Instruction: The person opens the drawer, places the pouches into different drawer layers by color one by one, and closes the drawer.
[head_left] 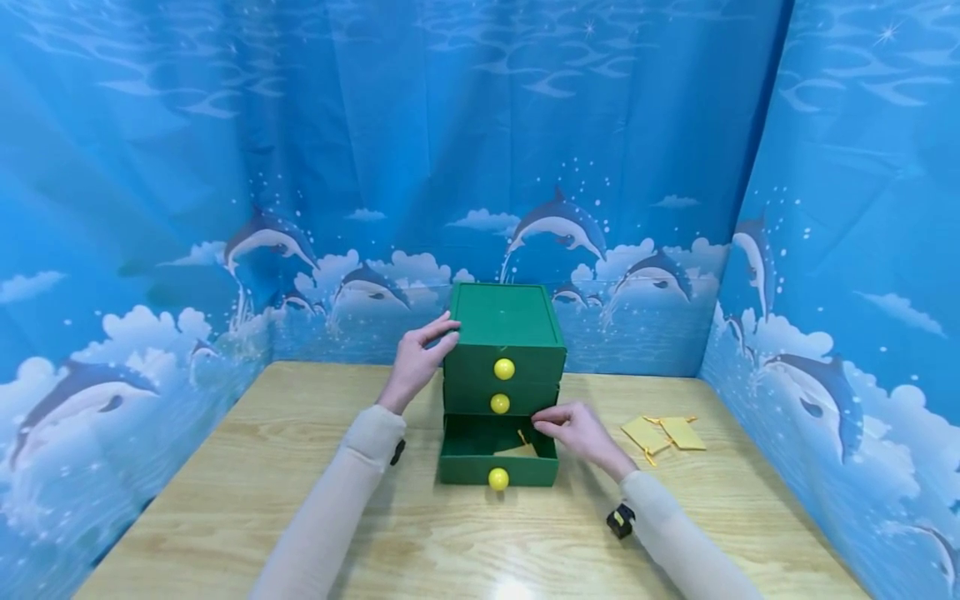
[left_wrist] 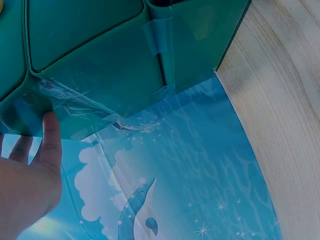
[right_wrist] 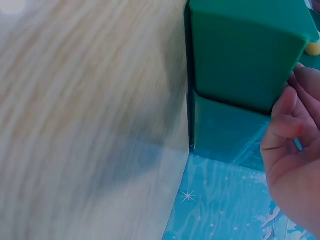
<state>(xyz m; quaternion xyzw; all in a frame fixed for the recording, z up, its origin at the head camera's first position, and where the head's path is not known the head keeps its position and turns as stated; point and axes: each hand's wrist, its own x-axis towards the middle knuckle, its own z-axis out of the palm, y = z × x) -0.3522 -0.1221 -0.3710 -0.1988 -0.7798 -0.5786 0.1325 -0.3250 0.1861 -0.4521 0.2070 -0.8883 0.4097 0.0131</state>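
A green chest of drawers [head_left: 506, 315] with round yellow knobs stands on the table, its bottom drawer [head_left: 468, 469] pulled out. Inside that drawer lies a small yellow pouch [head_left: 519, 451] with an orange cord. My left hand [head_left: 422, 357] touches the chest's upper left side with extended fingers; in the left wrist view a fingertip [left_wrist: 49, 120] rests against the taped green wall. At the right rim of the drawer is my right hand [head_left: 577, 429], thumb and forefinger close together. In the right wrist view the right hand's fingertips [right_wrist: 305, 80] are partly hidden behind the drawer's side wall.
Two more yellow pouches [head_left: 682, 433] with orange cords lie on the wooden table [head_left: 420, 542], right of the chest. Behind the table and along its sides hangs a blue curtain [head_left: 360, 150] printed with dolphins. The upper two drawers [head_left: 468, 390] are pushed in.
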